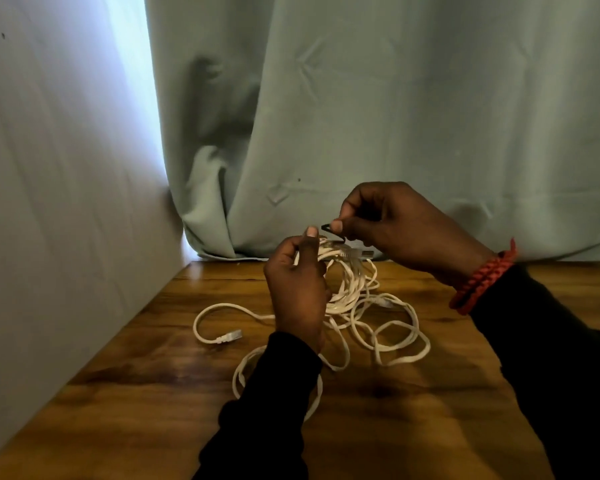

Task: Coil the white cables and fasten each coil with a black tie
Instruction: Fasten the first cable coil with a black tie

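Left hand (pixel 297 289) grips the coiled white cable (pixel 347 282); right hand (pixel 392 230) fingers pinch the black tie (pixel 327 229), which should wrap snugly around every loop.

Both forearms reach forward in black sleeves. The left hand (pixel 297 289) is raised, back toward the camera, its fingers curled round a bundle of thin white cable (pixel 343 289), thumb pointing up. The right hand (pixel 388 230) sits higher and just beside it, thumb and forefinger pinching a small black tie (pixel 327 229). A red braided bracelet (pixel 482 277) circles the right wrist.
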